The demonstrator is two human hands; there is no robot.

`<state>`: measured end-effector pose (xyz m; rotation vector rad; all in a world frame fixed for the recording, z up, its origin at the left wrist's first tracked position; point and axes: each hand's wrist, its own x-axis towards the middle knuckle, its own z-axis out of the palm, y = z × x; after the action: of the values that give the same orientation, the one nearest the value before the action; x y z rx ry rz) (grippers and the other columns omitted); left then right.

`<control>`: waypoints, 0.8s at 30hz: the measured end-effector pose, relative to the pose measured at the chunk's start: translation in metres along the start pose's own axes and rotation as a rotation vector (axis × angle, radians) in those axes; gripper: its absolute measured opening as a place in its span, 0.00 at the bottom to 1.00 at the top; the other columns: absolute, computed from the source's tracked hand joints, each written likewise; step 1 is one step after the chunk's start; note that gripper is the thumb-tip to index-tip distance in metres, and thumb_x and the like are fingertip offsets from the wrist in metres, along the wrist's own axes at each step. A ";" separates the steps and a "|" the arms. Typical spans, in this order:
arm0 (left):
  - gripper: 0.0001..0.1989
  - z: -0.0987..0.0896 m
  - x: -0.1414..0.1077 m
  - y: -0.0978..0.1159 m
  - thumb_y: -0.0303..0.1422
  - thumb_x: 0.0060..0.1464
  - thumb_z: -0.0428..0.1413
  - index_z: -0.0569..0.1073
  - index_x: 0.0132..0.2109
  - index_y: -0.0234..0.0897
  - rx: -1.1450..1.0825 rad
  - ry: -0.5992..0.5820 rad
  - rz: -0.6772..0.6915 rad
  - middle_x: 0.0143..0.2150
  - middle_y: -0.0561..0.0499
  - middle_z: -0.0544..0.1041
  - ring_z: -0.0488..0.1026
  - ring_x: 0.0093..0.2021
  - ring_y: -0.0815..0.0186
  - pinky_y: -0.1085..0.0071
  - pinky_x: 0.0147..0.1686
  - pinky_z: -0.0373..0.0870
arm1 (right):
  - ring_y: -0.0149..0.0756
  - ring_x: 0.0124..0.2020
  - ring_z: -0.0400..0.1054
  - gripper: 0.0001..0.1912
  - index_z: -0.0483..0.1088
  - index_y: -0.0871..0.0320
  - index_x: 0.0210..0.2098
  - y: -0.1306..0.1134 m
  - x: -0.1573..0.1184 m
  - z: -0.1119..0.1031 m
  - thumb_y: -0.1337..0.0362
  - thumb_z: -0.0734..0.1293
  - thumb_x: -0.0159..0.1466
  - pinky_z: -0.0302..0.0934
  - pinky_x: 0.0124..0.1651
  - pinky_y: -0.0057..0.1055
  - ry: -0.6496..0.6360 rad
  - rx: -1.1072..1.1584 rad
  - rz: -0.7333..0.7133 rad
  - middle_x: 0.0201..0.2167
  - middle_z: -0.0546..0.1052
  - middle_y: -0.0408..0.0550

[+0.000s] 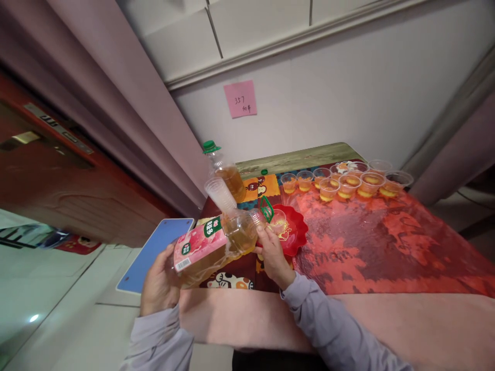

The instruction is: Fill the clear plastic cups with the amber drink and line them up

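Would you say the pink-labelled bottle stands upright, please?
No, the pink-labelled bottle is tilted over, left hand at its base and right hand near its neck.

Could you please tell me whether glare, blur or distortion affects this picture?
Head view: a bright spot of glare on the floor, and a shiny sheen across the tablecloth; head view: the door slants steeply, suggesting tilt or wide-angle stretching; head view: the bottle looks fairly clear, and the pink note is sharp enough to read 357.
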<state>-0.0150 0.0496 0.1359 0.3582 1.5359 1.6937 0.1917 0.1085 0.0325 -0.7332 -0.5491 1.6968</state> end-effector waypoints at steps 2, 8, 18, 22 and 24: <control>0.15 0.000 0.000 0.000 0.33 0.52 0.67 0.84 0.47 0.32 0.007 -0.008 -0.003 0.41 0.41 0.89 0.85 0.53 0.42 0.55 0.51 0.85 | 0.46 0.49 0.81 0.30 0.80 0.53 0.48 -0.001 0.000 0.000 0.36 0.76 0.60 0.78 0.39 0.34 0.005 -0.003 -0.008 0.50 0.85 0.50; 0.12 0.002 -0.001 0.002 0.33 0.55 0.64 0.84 0.45 0.34 0.024 -0.007 0.002 0.41 0.43 0.89 0.86 0.51 0.45 0.58 0.48 0.86 | 0.45 0.51 0.80 0.29 0.79 0.51 0.50 -0.001 0.000 0.000 0.36 0.75 0.62 0.78 0.40 0.34 0.002 -0.013 -0.016 0.50 0.85 0.49; 0.12 0.002 0.001 0.002 0.32 0.55 0.64 0.84 0.45 0.33 0.021 -0.017 0.011 0.42 0.43 0.89 0.86 0.50 0.46 0.58 0.48 0.86 | 0.46 0.48 0.81 0.32 0.78 0.52 0.53 -0.002 0.000 0.002 0.36 0.75 0.61 0.78 0.39 0.35 0.020 -0.004 -0.004 0.48 0.85 0.51; 0.13 0.002 0.002 0.002 0.32 0.55 0.65 0.84 0.46 0.32 0.021 -0.009 0.015 0.43 0.42 0.89 0.86 0.51 0.46 0.60 0.48 0.86 | 0.48 0.51 0.80 0.32 0.78 0.52 0.52 -0.002 0.000 0.002 0.36 0.75 0.60 0.79 0.37 0.34 0.028 -0.009 -0.020 0.50 0.85 0.51; 0.13 0.002 0.002 0.001 0.32 0.54 0.65 0.84 0.46 0.32 0.021 0.000 0.023 0.43 0.42 0.89 0.86 0.51 0.46 0.61 0.48 0.86 | 0.48 0.52 0.80 0.32 0.78 0.52 0.53 -0.002 0.000 0.002 0.36 0.75 0.60 0.79 0.37 0.34 0.030 -0.011 -0.020 0.50 0.85 0.51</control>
<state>-0.0149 0.0525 0.1365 0.3877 1.5561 1.6970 0.1916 0.1095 0.0356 -0.7577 -0.5434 1.6632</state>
